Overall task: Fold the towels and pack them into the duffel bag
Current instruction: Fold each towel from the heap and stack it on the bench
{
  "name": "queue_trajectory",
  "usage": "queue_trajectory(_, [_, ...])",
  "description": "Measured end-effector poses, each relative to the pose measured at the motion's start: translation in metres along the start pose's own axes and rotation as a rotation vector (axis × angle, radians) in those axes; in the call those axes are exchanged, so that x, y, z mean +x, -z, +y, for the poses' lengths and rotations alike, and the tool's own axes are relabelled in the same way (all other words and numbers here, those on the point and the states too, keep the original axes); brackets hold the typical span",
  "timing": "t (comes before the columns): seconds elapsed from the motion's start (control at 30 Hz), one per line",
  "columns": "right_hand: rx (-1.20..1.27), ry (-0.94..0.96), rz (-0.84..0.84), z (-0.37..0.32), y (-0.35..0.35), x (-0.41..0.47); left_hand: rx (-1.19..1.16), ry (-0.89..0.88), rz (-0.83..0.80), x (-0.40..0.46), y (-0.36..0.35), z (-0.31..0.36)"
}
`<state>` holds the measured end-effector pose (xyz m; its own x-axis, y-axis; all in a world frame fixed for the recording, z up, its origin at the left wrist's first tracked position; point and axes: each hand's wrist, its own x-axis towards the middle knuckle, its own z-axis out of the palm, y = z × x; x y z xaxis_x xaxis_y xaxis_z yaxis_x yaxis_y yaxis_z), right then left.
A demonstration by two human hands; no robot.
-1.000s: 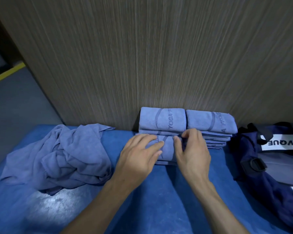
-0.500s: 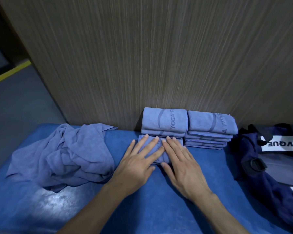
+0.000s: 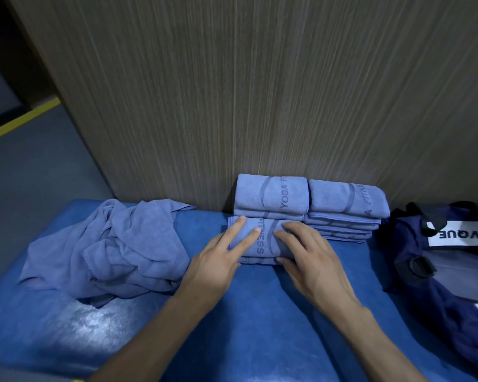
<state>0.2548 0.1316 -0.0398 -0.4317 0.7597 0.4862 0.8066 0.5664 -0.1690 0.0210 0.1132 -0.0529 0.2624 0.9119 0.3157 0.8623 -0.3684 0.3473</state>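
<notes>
A folded blue towel (image 3: 262,238) printed "FITNESS" lies on the blue mat. My left hand (image 3: 221,260) rests flat on its left part with straight fingers. My right hand (image 3: 307,257) lies flat on its right part, thumb at the near edge. Behind it, against the wood wall, stand two stacks of folded towels: a left stack (image 3: 271,195) and a right stack (image 3: 345,208). A heap of unfolded towels (image 3: 108,249) lies to the left. The navy duffel bag (image 3: 439,268) with a white label sits at the right.
The blue mat (image 3: 260,321) covers the bench under my arms. A wood-grain wall (image 3: 260,92) rises right behind the stacks. To the left the bench ends over a grey floor (image 3: 31,166) with a yellow line.
My right hand let go of the towel's fold and both hands flattened onto it. The hands then spread apart, baring the towel's "FITNESS" print between them.
</notes>
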Motion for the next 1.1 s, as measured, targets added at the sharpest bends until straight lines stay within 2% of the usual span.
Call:
queue_trajectory(0.3, [0.002, -0.046, 0.039, 0.004, -0.002, 0.000, -0.072, -0.052, -0.047, 0.009, 0.004, -0.003])
queue_trajectory(0.53, [-0.036, -0.069, 0.036, 0.004, -0.002, 0.004, -0.072, -0.141, -0.009, 0.003, 0.024, -0.003])
queue_trajectory(0.63, [-0.048, -0.087, 0.038, -0.004, 0.001, 0.006, -0.106, -0.120, 0.031, -0.001, 0.033, -0.008])
queue_trajectory(0.8, [-0.071, -0.055, 0.074, -0.026, 0.008, 0.013, -0.101, -0.013, 0.186, -0.004, 0.055, -0.029])
queue_trajectory(0.9, [-0.046, -0.047, 0.093, -0.042, 0.006, 0.018, 0.107, 0.206, 0.253, -0.013, 0.072, -0.059])
queue_trajectory(0.93, [-0.036, -0.035, 0.099, -0.048, 0.004, 0.018, 0.188, 0.333, 0.203, -0.019, 0.079, -0.069])
queue_trajectory(1.0, [-0.002, 0.010, 0.114, -0.063, 0.001, 0.018, 0.291, 0.537, 0.001, -0.030, 0.091, -0.082])
queue_trajectory(1.03, [0.021, 0.035, 0.116, -0.070, 0.000, 0.018, 0.311, 0.580, -0.082, -0.034, 0.093, -0.084])
queue_trajectory(1.1, [0.061, 0.071, 0.108, -0.082, -0.002, 0.015, 0.307, 0.565, -0.120, -0.036, 0.094, -0.083])
